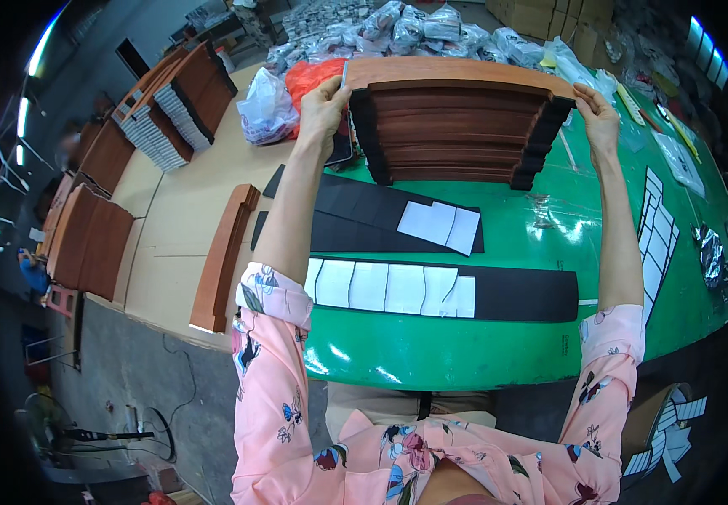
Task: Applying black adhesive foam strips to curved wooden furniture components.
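The left hand [324,108] and right hand [598,118] grip both ends of the reddish-brown board stack [456,126] between them (lighter along its far edge, with stepped black sides).

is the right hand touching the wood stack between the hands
Touching: the head view shows the right hand gripping the wood stack at its right end.
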`<control>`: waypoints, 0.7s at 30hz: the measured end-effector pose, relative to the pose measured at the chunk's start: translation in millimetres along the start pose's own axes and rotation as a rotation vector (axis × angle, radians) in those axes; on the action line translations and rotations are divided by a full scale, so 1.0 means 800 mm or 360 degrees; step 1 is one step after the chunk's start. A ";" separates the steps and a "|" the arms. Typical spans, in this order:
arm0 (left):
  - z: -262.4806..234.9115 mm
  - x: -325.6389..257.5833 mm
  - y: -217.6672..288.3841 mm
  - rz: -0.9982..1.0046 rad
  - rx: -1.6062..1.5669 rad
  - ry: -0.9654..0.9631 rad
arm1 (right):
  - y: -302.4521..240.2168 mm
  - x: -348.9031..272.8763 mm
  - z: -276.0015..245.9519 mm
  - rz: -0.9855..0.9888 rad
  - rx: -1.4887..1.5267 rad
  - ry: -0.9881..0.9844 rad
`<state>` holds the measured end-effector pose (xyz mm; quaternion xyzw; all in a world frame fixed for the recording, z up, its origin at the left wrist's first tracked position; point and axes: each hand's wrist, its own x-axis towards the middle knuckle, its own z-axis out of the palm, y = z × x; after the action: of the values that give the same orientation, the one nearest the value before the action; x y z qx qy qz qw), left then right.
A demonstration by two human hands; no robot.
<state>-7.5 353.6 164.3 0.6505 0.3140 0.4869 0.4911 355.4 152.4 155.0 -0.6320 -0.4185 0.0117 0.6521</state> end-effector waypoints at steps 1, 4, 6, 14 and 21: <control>0.001 0.012 -0.011 -0.0008 -0.0003 -0.0006 | 0.004 0.005 0.000 -0.0006 -0.0002 0.0000; 0.012 0.017 -0.024 -0.0079 -0.0042 -0.0010 | 0.020 0.016 -0.006 -0.0011 -0.0131 -0.0023; -0.001 0.015 -0.032 -0.0065 0.0085 -0.0041 | 0.023 0.014 0.003 0.0028 -0.0236 -0.0094; -0.070 -0.119 -0.035 0.0850 0.0840 -0.0198 | 0.067 -0.084 -0.080 0.0122 -0.0155 -0.0147; -0.334 -0.310 -0.089 0.0119 0.2028 0.0229 | 0.102 -0.295 -0.168 0.0640 -0.0189 -0.0126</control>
<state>-335.8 245.5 27.7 0.7910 0.5510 0.2641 -0.0313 319.2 -69.2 -18.1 -0.7392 -0.3093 0.1417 0.5812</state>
